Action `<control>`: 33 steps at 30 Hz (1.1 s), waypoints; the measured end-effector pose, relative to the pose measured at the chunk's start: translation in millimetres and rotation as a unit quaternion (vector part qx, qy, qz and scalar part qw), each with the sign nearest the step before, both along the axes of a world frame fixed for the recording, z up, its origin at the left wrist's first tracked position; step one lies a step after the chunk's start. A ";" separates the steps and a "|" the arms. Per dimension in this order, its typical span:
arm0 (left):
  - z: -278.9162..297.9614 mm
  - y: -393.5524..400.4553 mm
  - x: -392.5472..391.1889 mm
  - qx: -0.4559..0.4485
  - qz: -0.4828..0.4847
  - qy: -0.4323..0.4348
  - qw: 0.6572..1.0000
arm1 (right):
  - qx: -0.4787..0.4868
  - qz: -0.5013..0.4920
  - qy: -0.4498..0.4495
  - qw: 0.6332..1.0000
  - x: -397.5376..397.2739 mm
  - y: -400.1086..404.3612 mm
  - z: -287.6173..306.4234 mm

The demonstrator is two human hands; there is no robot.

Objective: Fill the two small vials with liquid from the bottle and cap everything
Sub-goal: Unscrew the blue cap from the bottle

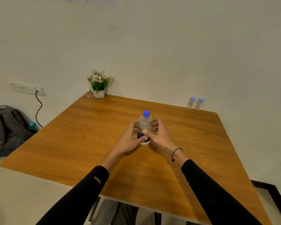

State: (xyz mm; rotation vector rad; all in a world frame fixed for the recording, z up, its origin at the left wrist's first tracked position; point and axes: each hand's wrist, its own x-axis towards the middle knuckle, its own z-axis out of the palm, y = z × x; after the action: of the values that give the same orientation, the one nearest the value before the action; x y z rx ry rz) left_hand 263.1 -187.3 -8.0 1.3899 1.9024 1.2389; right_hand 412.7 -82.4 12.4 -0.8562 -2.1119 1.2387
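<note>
Bottle [145,127] upright mid-bench, blue cap [146,113] on. My left hand [130,138] and right hand [159,133] wrapped around its body from both sides, fingers curled behind, right thumb pressed on label. Two vials [195,103], blue-capped, side by side well beyond bottle, far right at bench [71,143] edge by wall. Flower pot [99,93] far left of bottle, at back corner.

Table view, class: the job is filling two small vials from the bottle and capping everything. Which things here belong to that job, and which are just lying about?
Belongs to the job:
- bottle, blue cap on, held by both hands: left, right
- two small vials, capped, at the table's far edge

Just lying about:
- potted flowers
- backpack
- wall socket and cable
</note>
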 end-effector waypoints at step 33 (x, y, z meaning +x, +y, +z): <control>26.1 -0.5 39.7 0.041 0.063 0.075 0.994 | 0.327 0.158 -0.344 0.866 2.1 -18.4 144.0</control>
State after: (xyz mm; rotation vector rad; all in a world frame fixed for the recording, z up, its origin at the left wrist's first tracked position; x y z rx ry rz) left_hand 302.7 -187.8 18.1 1.4624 2.0903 1.3187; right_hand 414.8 -100.8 156.4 -0.6953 -3.0622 0.2362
